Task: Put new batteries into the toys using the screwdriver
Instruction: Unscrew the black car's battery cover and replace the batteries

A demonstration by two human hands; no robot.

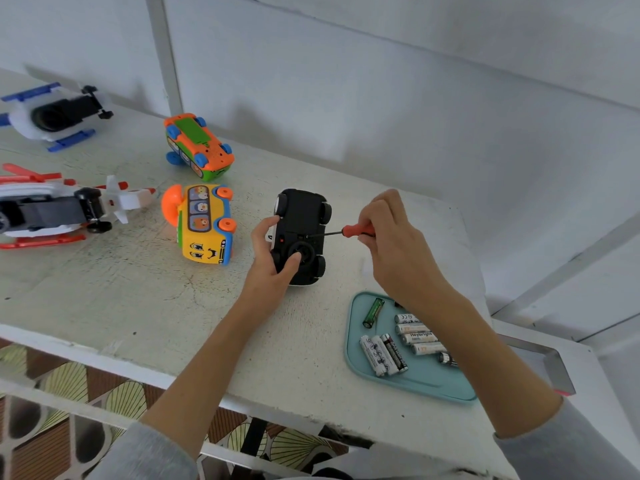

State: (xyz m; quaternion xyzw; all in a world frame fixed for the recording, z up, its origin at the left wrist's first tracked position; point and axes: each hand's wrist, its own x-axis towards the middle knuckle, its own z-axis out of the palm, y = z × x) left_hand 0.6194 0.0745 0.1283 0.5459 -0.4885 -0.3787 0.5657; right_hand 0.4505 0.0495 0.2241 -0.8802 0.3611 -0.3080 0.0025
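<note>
Far left edge of worktop [104, 306]: blue-and-white toy helicopter [52, 116] at the back, red-and-white toy helicopter [62, 206] nearer the front, both belly-up. Next right: orange-green toy bus [199, 147] on its back towards the rear edge, yellow toy bus [204, 223] on its side in front of it. None of these sit in the working path.

Mid-worktop: black toy car [300, 235] upside down, long axis running rear-to-front. Left hand [273, 258] grips its left flank, thumb on the underside. Right hand [391, 233] pinches the red handle of the screwdriver [341, 232]. Shaft lies roughly level, pointing left, tip at what looks like the battery-cover screw on the car's underside; can't confirm it's seated.

Front right corner: teal tray [356, 344] with loose AA batteries [384, 355], right forearm crossing over it. Watch the forearm against the tray.
</note>
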